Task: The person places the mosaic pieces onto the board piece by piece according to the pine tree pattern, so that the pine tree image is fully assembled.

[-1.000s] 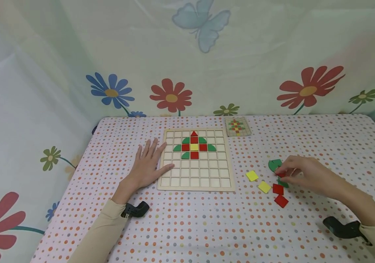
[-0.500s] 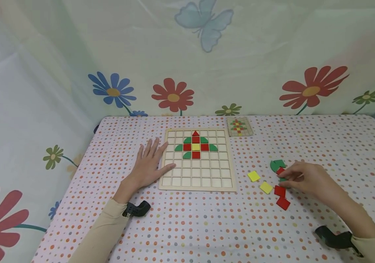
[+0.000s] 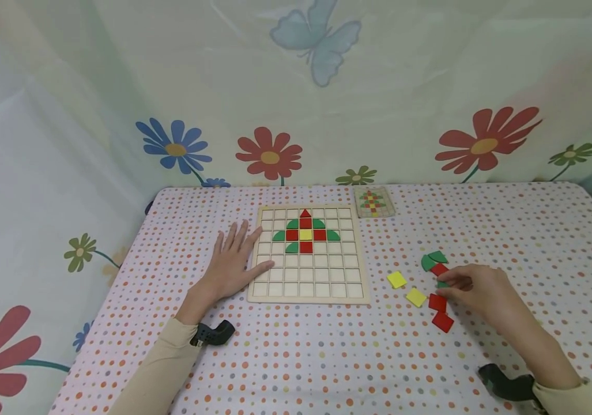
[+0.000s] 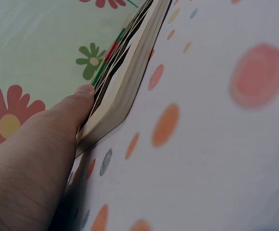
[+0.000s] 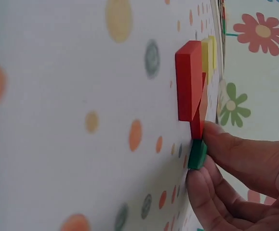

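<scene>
My left hand (image 3: 230,265) rests spread at the left edge of a wooden grid board (image 3: 321,293), its thumb over the frame; the left wrist view has that thumb against the board's rim (image 4: 117,108). Red, green and yellow tiles fill some of the board's upper squares. Right of the board, my right hand (image 3: 477,288) pinches a green tile (image 5: 197,154) between thumb and fingers, low at the tablecloth. Beside it lie red square tiles (image 3: 442,321), one more red tile (image 3: 438,269) and green rounded tiles (image 3: 433,259). Fingers hide part of the pinched tile.
Two yellow square tiles (image 3: 416,297) lie between the board and the red tiles. A pattern card (image 3: 374,202) with a tree design lies past the board's upper right corner. A flowered backdrop (image 3: 404,115) stands behind the dotted tablecloth (image 3: 316,357).
My right hand has shifted down, away from the upper red tile, which now lies on the cloth by the green ones, and onto a green tile. My left hand stays on the board.
</scene>
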`<control>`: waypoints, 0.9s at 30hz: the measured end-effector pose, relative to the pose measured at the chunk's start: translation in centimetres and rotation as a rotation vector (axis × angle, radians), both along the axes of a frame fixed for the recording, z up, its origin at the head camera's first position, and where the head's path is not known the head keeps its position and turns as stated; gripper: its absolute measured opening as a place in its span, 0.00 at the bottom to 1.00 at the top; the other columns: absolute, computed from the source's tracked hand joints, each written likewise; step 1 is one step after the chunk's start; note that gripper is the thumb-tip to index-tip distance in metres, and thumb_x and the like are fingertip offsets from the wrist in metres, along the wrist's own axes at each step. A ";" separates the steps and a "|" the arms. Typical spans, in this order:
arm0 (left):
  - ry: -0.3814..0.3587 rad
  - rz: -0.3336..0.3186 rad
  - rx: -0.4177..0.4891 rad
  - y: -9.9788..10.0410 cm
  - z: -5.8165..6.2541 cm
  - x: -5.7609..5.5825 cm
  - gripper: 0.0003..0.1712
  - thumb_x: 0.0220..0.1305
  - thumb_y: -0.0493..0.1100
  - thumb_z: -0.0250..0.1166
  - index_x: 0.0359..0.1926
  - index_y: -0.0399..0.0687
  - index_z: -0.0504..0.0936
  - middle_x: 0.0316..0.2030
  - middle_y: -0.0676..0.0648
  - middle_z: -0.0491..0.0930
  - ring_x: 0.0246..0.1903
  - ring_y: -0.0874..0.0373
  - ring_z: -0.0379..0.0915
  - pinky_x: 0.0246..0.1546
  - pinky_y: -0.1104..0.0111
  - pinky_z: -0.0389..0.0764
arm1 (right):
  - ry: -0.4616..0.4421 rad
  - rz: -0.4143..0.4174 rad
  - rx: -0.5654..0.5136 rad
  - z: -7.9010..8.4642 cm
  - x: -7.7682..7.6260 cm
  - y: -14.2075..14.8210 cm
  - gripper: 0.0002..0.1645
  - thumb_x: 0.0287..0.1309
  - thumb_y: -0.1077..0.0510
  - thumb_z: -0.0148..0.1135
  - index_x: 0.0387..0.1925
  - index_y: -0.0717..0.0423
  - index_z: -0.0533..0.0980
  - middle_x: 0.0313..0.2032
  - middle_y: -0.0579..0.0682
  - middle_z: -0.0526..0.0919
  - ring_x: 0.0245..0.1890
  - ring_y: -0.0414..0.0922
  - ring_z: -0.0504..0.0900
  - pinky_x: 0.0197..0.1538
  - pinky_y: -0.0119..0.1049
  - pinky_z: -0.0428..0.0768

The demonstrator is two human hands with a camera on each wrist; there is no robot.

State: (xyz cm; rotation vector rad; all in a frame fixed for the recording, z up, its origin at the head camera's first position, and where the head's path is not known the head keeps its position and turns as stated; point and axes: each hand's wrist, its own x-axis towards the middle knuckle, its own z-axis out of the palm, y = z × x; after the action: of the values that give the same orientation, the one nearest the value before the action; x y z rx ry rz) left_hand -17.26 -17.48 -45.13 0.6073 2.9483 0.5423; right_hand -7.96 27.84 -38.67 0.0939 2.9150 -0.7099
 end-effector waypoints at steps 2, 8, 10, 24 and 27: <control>-0.002 0.002 -0.002 0.0 -0.1 0.0 0.52 0.72 0.70 0.58 0.85 0.51 0.50 0.84 0.38 0.38 0.82 0.39 0.26 0.78 0.40 0.29 | 0.026 -0.001 -0.017 -0.2 0.1 0.2 0.16 0.53 0.68 0.79 0.42 0.73 0.84 0.31 0.58 0.86 0.32 0.54 0.84 0.34 0.47 0.85; 0.004 -0.006 0.005 0.1 -0.1 -0.1 0.52 0.72 0.70 0.57 0.85 0.52 0.50 0.84 0.38 0.39 0.82 0.40 0.26 0.78 0.40 0.29 | 0.045 0.036 -0.032 0.1 0.0 1.2 0.11 0.53 0.65 0.80 0.37 0.66 0.87 0.28 0.50 0.86 0.32 0.53 0.85 0.31 0.38 0.79; 0.005 -0.008 0.008 0.0 -0.1 0.0 0.52 0.72 0.69 0.58 0.85 0.51 0.50 0.84 0.38 0.39 0.82 0.39 0.27 0.78 0.40 0.29 | 0.044 0.063 -0.031 0.4 -0.4 1.1 0.09 0.52 0.64 0.80 0.34 0.63 0.87 0.27 0.48 0.85 0.32 0.52 0.85 0.31 0.38 0.78; -0.001 -0.003 -0.001 -0.5 0.0 -0.1 0.51 0.73 0.70 0.57 0.85 0.52 0.50 0.84 0.39 0.38 0.82 0.40 0.26 0.78 0.40 0.29 | 0.131 0.281 -0.310 1.8 -7.5 -8.5 0.04 0.57 0.66 0.78 0.34 0.60 0.89 0.33 0.50 0.88 0.34 0.46 0.84 0.35 0.32 0.81; -0.008 -0.010 -0.011 -0.3 -0.1 -0.1 0.51 0.73 0.70 0.55 0.85 0.53 0.50 0.84 0.39 0.38 0.82 0.40 0.26 0.78 0.40 0.29 | 0.104 0.305 -0.385 1.2 -9.0 -10.3 0.04 0.58 0.67 0.76 0.36 0.61 0.89 0.36 0.52 0.89 0.36 0.46 0.84 0.36 0.31 0.81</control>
State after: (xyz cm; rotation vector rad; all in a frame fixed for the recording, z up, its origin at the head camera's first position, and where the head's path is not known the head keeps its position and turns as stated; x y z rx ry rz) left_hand -17.38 -17.82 -45.22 0.6175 2.9371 0.5263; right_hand -16.95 17.59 -37.45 -0.4282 2.7304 -1.2234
